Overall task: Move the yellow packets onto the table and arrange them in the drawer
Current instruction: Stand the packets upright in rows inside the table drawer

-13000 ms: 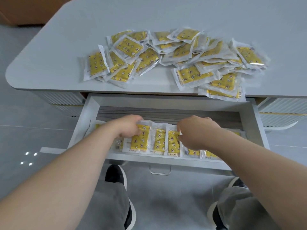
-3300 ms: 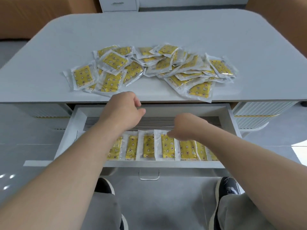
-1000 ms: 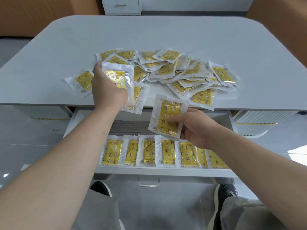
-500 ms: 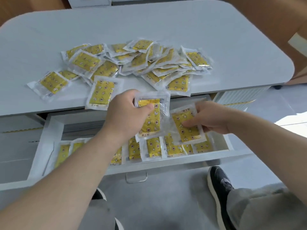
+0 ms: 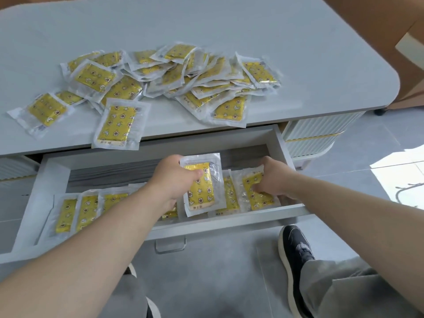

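The left hand (image 5: 171, 177) grips a yellow packet (image 5: 202, 184) over the drawer (image 5: 55, 175) — just beside it, the right hand (image 5: 271, 177) pinches another packet (image 5: 257, 193) into the row.

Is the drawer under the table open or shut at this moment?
Open. The drawer is pulled out from under the table, showing a row of yellow packets inside.

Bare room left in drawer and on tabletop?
Free: drawer strip between packet row and back wall, left of the left hand; table beyond and right of the pile. Crowded: row's right end around right hand and its packet.
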A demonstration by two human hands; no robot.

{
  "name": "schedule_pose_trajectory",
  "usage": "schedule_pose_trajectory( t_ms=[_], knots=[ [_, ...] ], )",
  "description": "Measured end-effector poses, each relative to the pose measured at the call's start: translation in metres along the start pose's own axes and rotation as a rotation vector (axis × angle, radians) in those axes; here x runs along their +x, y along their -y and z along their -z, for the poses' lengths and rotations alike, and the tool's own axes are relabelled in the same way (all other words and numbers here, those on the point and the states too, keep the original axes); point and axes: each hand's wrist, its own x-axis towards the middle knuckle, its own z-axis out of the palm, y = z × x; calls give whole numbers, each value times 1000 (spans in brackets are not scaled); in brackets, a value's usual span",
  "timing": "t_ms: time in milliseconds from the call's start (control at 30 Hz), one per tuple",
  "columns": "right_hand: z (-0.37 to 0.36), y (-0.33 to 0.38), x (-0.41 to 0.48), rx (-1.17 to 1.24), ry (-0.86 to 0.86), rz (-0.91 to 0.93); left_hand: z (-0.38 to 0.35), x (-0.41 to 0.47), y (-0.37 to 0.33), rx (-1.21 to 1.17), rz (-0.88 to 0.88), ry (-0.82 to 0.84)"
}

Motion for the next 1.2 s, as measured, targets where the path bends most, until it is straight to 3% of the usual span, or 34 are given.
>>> schedule_pose_trajectory(
  t_ms=[167, 367, 667, 800, 1200],
  knots=[
    [-5, 5, 3, -189, -27, 0, 1, 7, -3, -111, 108, 52],
    [-1, 12, 4, -389, -80, 12, 3, 10, -10, -132, 89, 99],
    [50, 54, -12, -98, -65, 230, 2, 7, -22, -111, 66, 153],
    [30, 75, -16, 93, 97, 295, 11, 10, -15, -73, 110, 165],
    [-22, 143, -6, -119, 228, 349, 123, 37, 52, 187, 316, 15]
  ],
)
